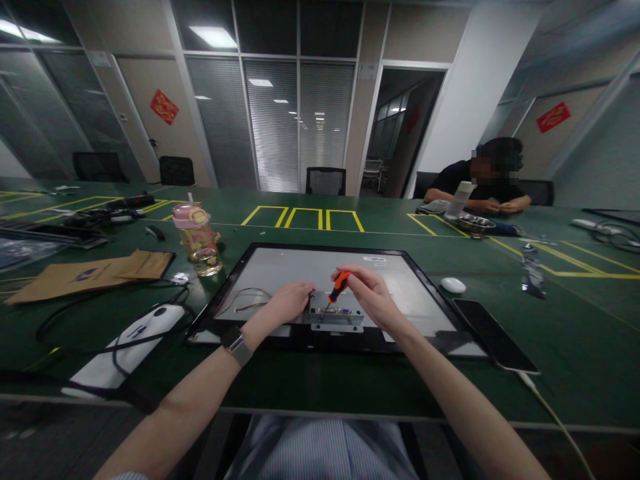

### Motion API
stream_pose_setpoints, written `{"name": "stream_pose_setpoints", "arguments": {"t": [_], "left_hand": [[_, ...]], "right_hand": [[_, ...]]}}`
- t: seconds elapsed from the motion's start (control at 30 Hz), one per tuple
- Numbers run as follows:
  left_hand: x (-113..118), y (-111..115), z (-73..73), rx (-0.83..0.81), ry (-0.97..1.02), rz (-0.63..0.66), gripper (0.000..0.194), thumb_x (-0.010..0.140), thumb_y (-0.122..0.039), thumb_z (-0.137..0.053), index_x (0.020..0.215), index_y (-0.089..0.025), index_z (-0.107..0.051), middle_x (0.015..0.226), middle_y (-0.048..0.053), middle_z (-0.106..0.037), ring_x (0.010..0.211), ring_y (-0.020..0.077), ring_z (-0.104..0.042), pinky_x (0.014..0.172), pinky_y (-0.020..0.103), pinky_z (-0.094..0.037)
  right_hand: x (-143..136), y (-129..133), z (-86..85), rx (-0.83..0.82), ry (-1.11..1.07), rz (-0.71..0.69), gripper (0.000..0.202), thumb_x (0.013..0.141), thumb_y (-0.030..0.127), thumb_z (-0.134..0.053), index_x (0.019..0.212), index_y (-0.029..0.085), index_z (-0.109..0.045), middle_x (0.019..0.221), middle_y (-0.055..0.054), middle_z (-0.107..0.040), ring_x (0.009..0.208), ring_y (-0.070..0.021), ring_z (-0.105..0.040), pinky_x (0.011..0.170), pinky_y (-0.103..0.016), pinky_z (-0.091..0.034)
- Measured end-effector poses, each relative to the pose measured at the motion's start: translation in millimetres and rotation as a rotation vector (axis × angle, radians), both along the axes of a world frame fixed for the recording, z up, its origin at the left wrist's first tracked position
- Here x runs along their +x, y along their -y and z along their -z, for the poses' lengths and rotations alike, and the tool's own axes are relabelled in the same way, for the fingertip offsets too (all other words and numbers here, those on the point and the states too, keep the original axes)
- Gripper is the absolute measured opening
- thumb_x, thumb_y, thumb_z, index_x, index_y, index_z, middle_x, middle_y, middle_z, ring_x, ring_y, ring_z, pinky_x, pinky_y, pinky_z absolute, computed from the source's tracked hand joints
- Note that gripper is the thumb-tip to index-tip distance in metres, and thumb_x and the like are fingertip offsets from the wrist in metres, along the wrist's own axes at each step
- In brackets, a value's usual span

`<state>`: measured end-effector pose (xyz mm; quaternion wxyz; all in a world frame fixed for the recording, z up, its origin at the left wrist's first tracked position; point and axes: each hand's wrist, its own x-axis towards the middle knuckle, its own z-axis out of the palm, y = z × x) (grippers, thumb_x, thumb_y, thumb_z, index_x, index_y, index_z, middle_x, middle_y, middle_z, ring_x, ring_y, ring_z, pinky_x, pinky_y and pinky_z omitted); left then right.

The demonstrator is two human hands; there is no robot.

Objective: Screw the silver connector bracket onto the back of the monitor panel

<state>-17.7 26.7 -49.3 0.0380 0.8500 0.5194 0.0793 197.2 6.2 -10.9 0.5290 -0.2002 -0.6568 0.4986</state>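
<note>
In front of me a flat display panel [290, 267] lies back side up, with a black frame and a grey back. A small metal bracket [350, 325] with ports sits near its front edge. My right hand [373, 293] grips an orange and black screwdriver [340, 287], tilted, its tip down at the bracket's ports. My left hand [289, 303], fingers bent together, is at the bracket's left rear corner; whether it pinches something small there is hidden. Thin wires [250, 299] lie on the panel left of this hand.
Left of the panel are a pink-lidded bottle [193, 237], brown paper envelopes [95, 273] and a white device [130, 347] with black cables. At right lie a phone [493, 333] on a cable and a white case [453, 285]. A person [455, 180] sits across the green table [310, 390].
</note>
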Motion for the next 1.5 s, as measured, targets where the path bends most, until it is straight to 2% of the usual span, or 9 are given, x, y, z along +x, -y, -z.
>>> {"name": "stream_pose_setpoints", "arguments": {"t": [0.07,0.17,0.3,0.5,0.7,0.93,1.13,1.27,1.5], "left_hand": [[-0.6,-0.7,1.1,0.004,0.002,0.004,0.033,0.093,-0.014,-0.037,0.117,-0.019,-0.059,0.114,0.01,-0.069,0.105,0.0241,-0.065,0.09,0.035,-0.048],[-1.2,-0.7,0.9,0.003,0.009,0.006,0.033,0.093,-0.013,-0.037,0.118,-0.019,-0.059,0.116,0.01,-0.068,0.107,0.0235,-0.064,0.091,0.034,-0.048],[-0.5,0.2,-0.8,-0.001,0.001,0.003,0.033,0.093,-0.012,-0.037,0.116,-0.019,-0.059,0.111,0.009,-0.07,0.103,0.0232,-0.066,0.088,0.033,-0.049],[0.9,-0.6,0.1,-0.002,-0.022,-0.005,0.032,0.093,-0.012,-0.037,0.115,-0.018,-0.059,0.112,0.011,-0.069,0.104,0.0238,-0.065,0.09,0.035,-0.048],[-0.7,-0.6,1.4,-0.01,0.001,-0.021,0.031,0.094,-0.014,-0.038,0.116,-0.021,-0.058,0.11,0.01,-0.069,0.102,0.0221,-0.065,0.09,0.033,-0.048],[-1.0,-1.4,2.3,0.005,-0.006,0.001,0.032,0.094,-0.015,-0.037,0.117,-0.019,-0.058,0.112,0.011,-0.069,0.105,0.0242,-0.065,0.09,0.035,-0.048],[-0.8,0.3,-0.6,-0.003,0.001,0.002,0.031,0.094,-0.014,-0.037,0.114,-0.02,-0.059,0.108,0.01,-0.069,0.101,0.0231,-0.066,0.087,0.033,-0.048],[-1.4,-0.5,1.6,0.008,0.003,0.007,0.03,0.094,-0.015,-0.036,0.113,-0.02,-0.06,0.108,0.01,-0.069,0.1,0.023,-0.066,0.086,0.033,-0.048],[-0.8,-2.2,3.0,0.001,-0.001,-0.004,0.032,0.094,-0.015,-0.037,0.116,-0.019,-0.06,0.112,0.012,-0.069,0.103,0.0238,-0.065,0.09,0.035,-0.048]], "right_hand": [[-0.5,1.0,-1.2,-0.017,-0.009,-0.01,0.026,0.09,0.044,-0.059,0.108,0.028,-0.07,0.1,-0.006,-0.071,0.098,-0.0212,-0.065,0.097,-0.042,-0.047],[-0.7,0.7,-2.3,-0.001,-0.023,0.016,0.023,0.088,0.046,-0.063,0.098,0.028,-0.072,0.104,-0.006,-0.068,0.103,-0.0222,-0.063,0.098,-0.041,-0.047],[0.5,-2.0,-0.8,0.007,-0.018,0.076,0.021,0.081,0.046,-0.071,0.084,0.026,-0.072,0.095,-0.003,-0.063,0.091,-0.02,-0.064,0.089,-0.037,-0.05],[0.5,-3.0,-2.0,-0.047,-0.051,0.032,0.029,0.087,0.047,-0.063,0.109,0.029,-0.069,0.094,-0.004,-0.069,0.094,-0.0202,-0.065,0.092,-0.038,-0.049],[1.0,-2.3,-3.2,0.018,-0.025,0.065,0.021,0.082,0.046,-0.069,0.086,0.026,-0.073,0.098,-0.004,-0.065,0.098,-0.0216,-0.064,0.093,-0.038,-0.048],[3.9,-0.9,-4.0,0.077,0.083,0.094,0.027,0.094,0.043,-0.054,0.112,0.028,-0.068,0.098,-0.005,-0.07,0.098,-0.0208,-0.064,0.094,-0.04,-0.048],[2.1,4.0,-6.9,0.304,0.169,0.284,0.02,0.088,0.039,-0.063,0.102,0.028,-0.073,0.099,-0.006,-0.061,0.098,-0.0223,-0.058,0.091,-0.04,-0.047],[2.0,3.8,-5.3,0.276,0.147,0.261,0.019,0.09,0.034,-0.061,0.104,0.029,-0.072,0.092,-0.005,-0.062,0.09,-0.0199,-0.061,0.082,-0.036,-0.05],[3.1,4.9,-8.6,0.244,0.159,0.197,0.028,0.097,0.036,-0.049,0.118,0.028,-0.065,0.111,-0.006,-0.072,0.104,-0.0215,-0.066,0.098,-0.042,-0.049]]}}
